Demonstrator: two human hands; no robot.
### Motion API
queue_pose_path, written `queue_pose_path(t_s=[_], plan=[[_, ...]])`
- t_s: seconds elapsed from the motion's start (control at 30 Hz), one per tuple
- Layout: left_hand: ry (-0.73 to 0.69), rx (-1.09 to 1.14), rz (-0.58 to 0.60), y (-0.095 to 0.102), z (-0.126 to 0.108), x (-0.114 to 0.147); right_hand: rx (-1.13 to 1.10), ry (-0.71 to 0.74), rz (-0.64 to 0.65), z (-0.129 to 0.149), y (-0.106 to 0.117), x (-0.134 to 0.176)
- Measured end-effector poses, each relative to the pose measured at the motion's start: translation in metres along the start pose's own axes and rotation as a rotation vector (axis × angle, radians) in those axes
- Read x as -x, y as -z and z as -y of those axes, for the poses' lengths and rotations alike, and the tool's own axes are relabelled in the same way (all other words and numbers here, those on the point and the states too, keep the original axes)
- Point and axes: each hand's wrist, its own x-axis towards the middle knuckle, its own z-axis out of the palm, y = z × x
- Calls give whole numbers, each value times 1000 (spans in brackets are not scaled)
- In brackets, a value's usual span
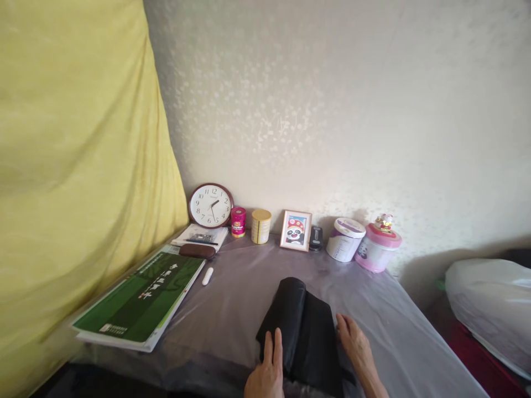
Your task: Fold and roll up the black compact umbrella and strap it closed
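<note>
A piece of black, smooth fabric (pixel 317 337), folded over itself with a rounded roll along its left part, lies near the table's front edge. My left hand (pixel 266 367) rests on its lower left side, two fingers stretched out over the fold; its other fingers are mostly hidden. Along the fabric's right edge is my right hand (pixel 357 345), fingers extended and slightly bent beside the cloth. Whether its fingertips touch the edge is hard to make out. What the fabric item is exactly does not show.
A green-covered book (pixel 145 293), a brown case (pixel 197 251) and a small white object (pixel 208 276) lie left. Along the wall stand a clock (pixel 211 205), pink tin (pixel 238 222), yellow-lidded can (pixel 261 226), picture frame (pixel 296 230) and two tubs (pixel 345 239). A yellow curtain (pixel 83 155) hangs left.
</note>
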Motion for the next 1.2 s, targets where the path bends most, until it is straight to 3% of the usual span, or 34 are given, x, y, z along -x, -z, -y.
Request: queue_pose_path(t_s=[0.1,0.2,0.4,0.63,0.87,1.07,1.2], plan=[[-13,34,16,5,1,3,-202,-211,129,13,6,12],[-49,70,12,10,3,7,-311,-294,141,30,11,18],[-99,82,-8,11,6,13,-453,-296,147,54,18,18],[-91,38,-37,7,3,13,-628,-170,158,94,20,2],[-49,32,-33,4,1,7,-643,-66,211,132,-7,-18],[-61,26,-7,1,3,2,-545,-61,233,142,-41,-22],[-74,54,5,-1,7,2,-406,-82,268,146,-50,-24]])
